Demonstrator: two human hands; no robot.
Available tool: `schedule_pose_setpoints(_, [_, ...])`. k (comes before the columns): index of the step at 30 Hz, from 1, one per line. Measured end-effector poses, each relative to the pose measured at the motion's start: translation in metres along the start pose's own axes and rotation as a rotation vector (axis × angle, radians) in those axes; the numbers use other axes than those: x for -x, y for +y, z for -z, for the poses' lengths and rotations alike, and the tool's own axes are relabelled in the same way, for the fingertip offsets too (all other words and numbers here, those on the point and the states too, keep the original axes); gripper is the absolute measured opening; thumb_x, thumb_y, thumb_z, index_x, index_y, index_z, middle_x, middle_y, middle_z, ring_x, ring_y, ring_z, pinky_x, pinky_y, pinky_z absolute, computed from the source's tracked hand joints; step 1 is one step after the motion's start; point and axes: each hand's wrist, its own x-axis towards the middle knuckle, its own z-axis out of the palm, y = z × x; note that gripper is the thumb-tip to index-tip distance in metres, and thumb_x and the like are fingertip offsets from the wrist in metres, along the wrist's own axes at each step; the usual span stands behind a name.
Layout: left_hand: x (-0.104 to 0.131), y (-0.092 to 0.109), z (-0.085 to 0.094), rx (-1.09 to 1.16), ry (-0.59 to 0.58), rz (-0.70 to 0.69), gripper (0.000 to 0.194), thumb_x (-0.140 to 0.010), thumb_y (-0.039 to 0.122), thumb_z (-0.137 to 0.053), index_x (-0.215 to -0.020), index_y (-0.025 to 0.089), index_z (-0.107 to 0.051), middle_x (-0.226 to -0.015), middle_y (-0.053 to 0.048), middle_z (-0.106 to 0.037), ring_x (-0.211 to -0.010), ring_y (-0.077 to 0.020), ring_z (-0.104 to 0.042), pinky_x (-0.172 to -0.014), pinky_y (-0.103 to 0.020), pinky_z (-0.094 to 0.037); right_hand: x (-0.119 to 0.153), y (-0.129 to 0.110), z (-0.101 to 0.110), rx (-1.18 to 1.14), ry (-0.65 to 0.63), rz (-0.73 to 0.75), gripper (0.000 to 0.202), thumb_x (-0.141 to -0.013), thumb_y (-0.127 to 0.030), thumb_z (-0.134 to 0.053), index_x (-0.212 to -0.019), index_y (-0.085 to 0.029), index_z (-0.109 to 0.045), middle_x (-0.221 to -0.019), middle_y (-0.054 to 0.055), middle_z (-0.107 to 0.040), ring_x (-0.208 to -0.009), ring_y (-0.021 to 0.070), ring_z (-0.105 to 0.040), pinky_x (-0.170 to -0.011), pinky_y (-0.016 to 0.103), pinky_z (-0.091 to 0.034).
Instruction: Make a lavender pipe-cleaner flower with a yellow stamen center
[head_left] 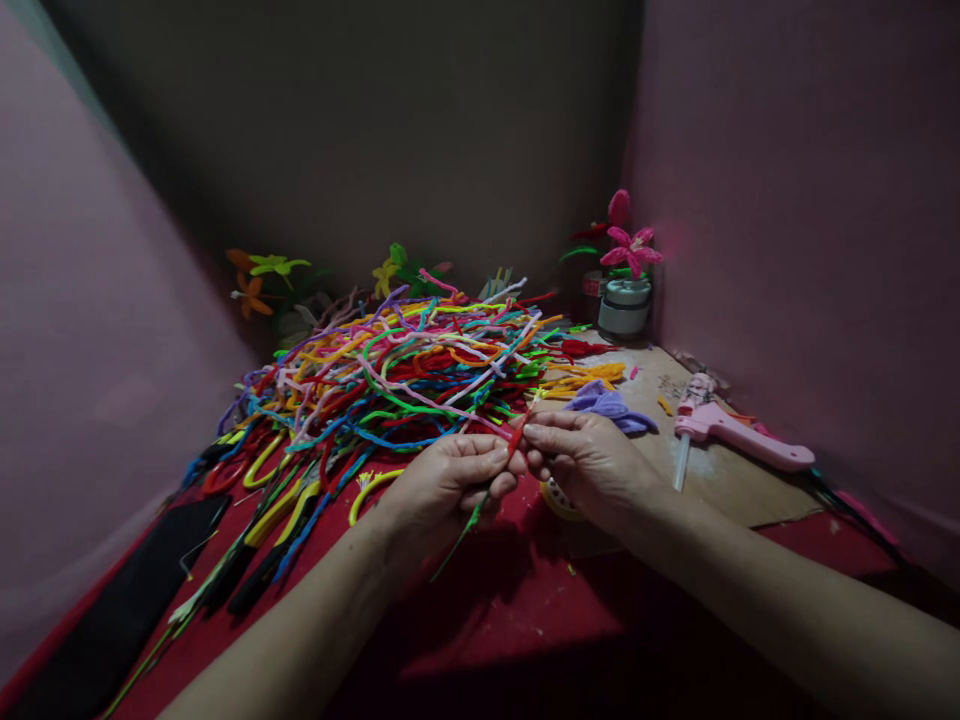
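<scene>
Both hands meet over the near side of the table around a small red pipe-cleaner piece (516,440) on a thin green stem (459,545). Pale yellow tips stick out at its upper end. My left hand (454,475) pinches the lower part between thumb and fingers, the stem hanging down below it. From the other side, my right hand (589,455) grips the upper part of the red piece with thumb and forefinger. Just behind the hands lies a big tangled heap of coloured pipe cleaners (420,375). A round yellow-rimmed object (561,500) is partly covered by my right hand.
Yellow-handled pliers (281,515) and a black flat object (142,590) lie left on the red tablecloth (517,610). To the right, cardboard (720,490) bears a pink glue gun (750,437), purple petals (611,405) and orange pieces (585,378). Pink flowers (632,248) stand in a pot by the wall.
</scene>
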Motion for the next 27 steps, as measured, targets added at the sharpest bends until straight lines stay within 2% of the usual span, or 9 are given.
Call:
schedule_pose_setpoints(8, [-0.002,-0.001,0.008,0.07,-0.084,-0.037,0.018,-0.083,0.026,-0.05,-0.076,0.012,-0.058,-0.044,0.007,-0.034,-0.036,-0.002,-0.018,-0.038,-0.015,-0.024,-0.008,-0.004,0.0,-0.023,-0.101,0.004,0.016,-0.068,-0.019,-0.065,-0.082,-0.012,-0.066,-0.066,0.002,-0.06,-0.054,0.0068,-0.051,-0.049,0.019,-0.034])
schedule_pose_setpoints(12, [-0.004,-0.003,0.013,0.095,-0.088,-0.028,0.018,-0.082,0.025,-0.05,-0.074,0.011,-0.057,-0.045,0.007,-0.034,-0.036,-0.0015,-0.016,-0.038,-0.015,-0.023,-0.015,-0.001,0.002,-0.025,-0.105,-0.02,0.018,-0.073,-0.028,-0.061,-0.079,-0.012,-0.066,-0.063,0.003,-0.06,-0.052,0.0075,-0.05,-0.047,0.02,-0.033])
schedule_pose_setpoints(19, [-0.007,-0.008,0.019,0.118,-0.081,-0.002,0.016,-0.082,0.025,-0.051,-0.076,0.011,-0.058,-0.044,0.007,-0.035,-0.037,-0.0015,-0.015,-0.038,-0.016,-0.023,-0.019,0.005,0.001,0.041,-0.055,-0.071,0.017,-0.063,-0.02,-0.07,-0.077,-0.011,-0.064,-0.06,0.002,-0.059,-0.05,0.0067,-0.05,-0.046,0.019,-0.033])
schedule_pose_setpoints(24, [-0.008,-0.008,0.02,0.087,-0.058,0.015,0.017,-0.08,0.025,-0.052,-0.076,0.011,-0.06,-0.041,0.007,-0.034,-0.035,-0.0017,-0.02,-0.037,-0.015,-0.021,-0.02,0.007,0.001,0.089,0.005,-0.096,0.016,-0.063,-0.023,-0.071,-0.066,-0.012,-0.06,-0.055,0.001,-0.058,-0.047,0.0062,-0.049,-0.045,0.019,-0.033])
schedule_pose_setpoints(27, [-0.008,-0.007,0.022,0.059,-0.043,0.036,0.02,-0.081,0.027,-0.051,-0.081,0.01,-0.061,-0.043,0.005,-0.042,-0.033,-0.0006,-0.021,-0.036,-0.015,-0.019,-0.022,0.009,0.002,0.119,0.021,-0.107,0.019,-0.064,-0.026,-0.071,-0.063,-0.012,-0.058,-0.055,0.001,-0.059,-0.047,0.0065,-0.05,-0.045,0.019,-0.033])
